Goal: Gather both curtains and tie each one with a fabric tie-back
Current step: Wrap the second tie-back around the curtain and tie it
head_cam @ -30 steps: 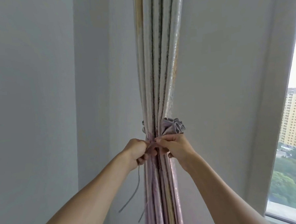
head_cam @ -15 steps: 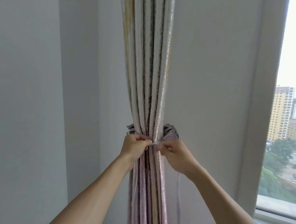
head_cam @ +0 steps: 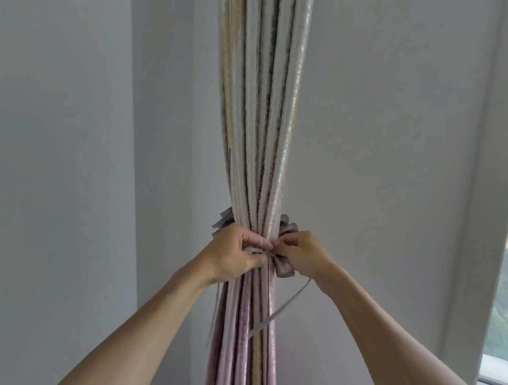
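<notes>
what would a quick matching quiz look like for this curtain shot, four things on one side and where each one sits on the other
Column one
1. gathered pleated curtain, cream above and mauve below
2. left hand
3. right hand
4. thin grey cord tail of the fabric tie-back

Column two
A. slanting down below the right wrist, across the folds
B. hanging in the middle of the frame against the white wall
C. pinching at the knot from the window side
D. gripping the bundle from the side away from the window

Pairs: 1-B, 2-D, 3-C, 4-A
</notes>
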